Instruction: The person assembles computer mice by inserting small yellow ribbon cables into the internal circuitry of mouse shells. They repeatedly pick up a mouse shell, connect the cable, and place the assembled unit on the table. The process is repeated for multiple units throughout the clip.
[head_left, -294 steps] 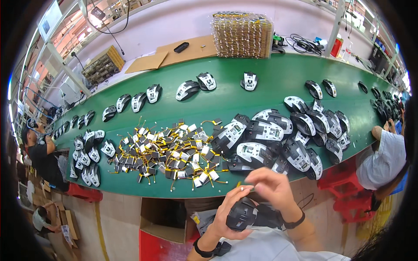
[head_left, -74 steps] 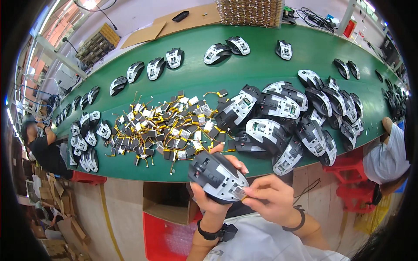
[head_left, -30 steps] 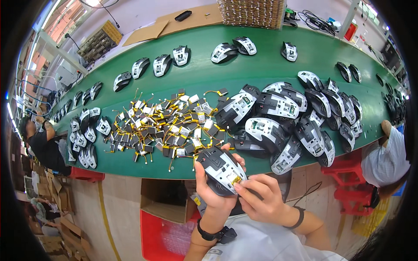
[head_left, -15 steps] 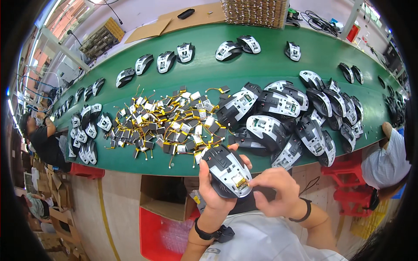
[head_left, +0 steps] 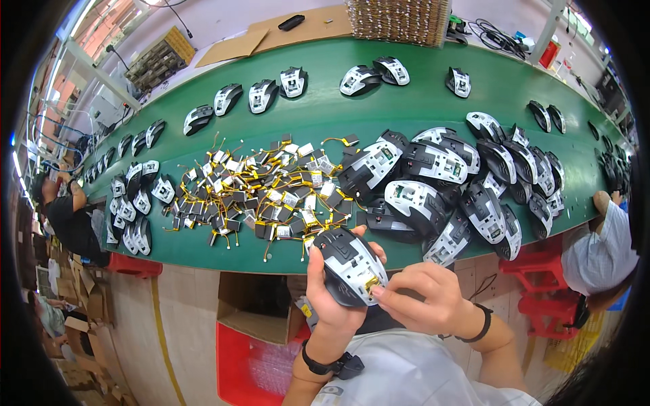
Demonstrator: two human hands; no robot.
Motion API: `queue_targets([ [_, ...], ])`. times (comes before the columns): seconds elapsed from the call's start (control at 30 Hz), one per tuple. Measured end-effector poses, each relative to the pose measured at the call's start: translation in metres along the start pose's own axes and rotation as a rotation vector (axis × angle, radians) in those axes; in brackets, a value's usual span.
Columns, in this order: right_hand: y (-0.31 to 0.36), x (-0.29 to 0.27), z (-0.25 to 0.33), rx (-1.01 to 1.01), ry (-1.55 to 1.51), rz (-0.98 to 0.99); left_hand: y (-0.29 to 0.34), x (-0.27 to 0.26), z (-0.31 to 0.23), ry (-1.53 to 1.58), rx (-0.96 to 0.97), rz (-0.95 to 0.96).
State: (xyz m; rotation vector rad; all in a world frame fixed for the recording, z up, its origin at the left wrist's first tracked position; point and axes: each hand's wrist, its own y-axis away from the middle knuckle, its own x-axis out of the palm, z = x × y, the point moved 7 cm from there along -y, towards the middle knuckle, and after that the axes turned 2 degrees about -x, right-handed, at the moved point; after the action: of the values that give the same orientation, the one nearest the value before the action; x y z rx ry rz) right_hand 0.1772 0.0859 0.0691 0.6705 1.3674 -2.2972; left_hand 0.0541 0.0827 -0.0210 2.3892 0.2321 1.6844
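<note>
My left hand (head_left: 332,301) is wrapped around a black and silver-white computer mouse (head_left: 344,260), tilted above the table's near edge. The mouse's outer cover is off, and a small battery with yellow tape (head_left: 370,283) sits in the opening at its near end. On that battery, the thumb and index finger of my right hand (head_left: 426,294) are pinched together; the fingertips hide part of it and its wires. Just beyond the mouse lies a heap of small wired batteries (head_left: 271,189). A pile of similar open mice (head_left: 433,162) is to the right.
Spaced mice (head_left: 263,96) stand along the far strip of the green table (head_left: 406,108); another cluster (head_left: 139,203) is at the left. Below the near edge are a cardboard box (head_left: 254,308) and a red bin (head_left: 233,369). Other people sit at both sides, by red stools (head_left: 538,271).
My right fingertips have moved left onto the battery, covering more of it. The mouse in my left hand has shifted slightly. The far row of mice has crept a little to the right.
</note>
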Motion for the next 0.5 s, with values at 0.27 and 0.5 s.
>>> queue_targets([
  [0.27,-0.006,0.002,-0.025,0.283,-0.302,0.125,0.004,-0.002,0.003,-0.110,0.026,-0.010],
  [0.5,-0.011,0.004,-0.023,0.337,-0.186,0.147,0.003,-0.003,0.003,-0.116,0.057,-0.048],
])
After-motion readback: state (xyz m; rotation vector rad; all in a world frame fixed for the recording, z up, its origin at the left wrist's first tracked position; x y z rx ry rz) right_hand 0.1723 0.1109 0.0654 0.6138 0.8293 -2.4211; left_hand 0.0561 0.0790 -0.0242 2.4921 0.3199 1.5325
